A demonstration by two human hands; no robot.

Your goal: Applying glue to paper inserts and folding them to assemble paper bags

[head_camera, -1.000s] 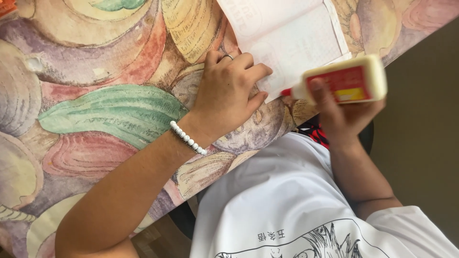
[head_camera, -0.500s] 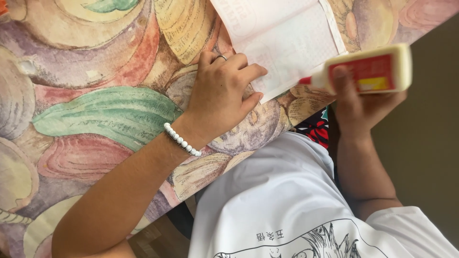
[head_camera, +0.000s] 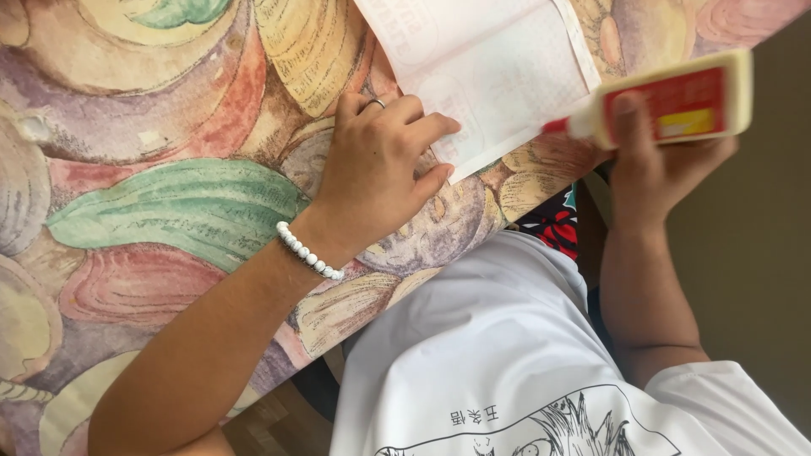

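Glue bottle [head_camera: 667, 105] lies roughly level, red nozzle toward paper [head_camera: 494, 72].

Paper sheet [head_camera: 490, 76] on floral tablecloth [head_camera: 169, 127]

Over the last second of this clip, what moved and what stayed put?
The right hand carried the glue bottle a little up and to the right, its red tip still by the white paper's edge. The left hand kept pressing the paper's corner onto the patterned tablecloth. Nothing was picked up or released.
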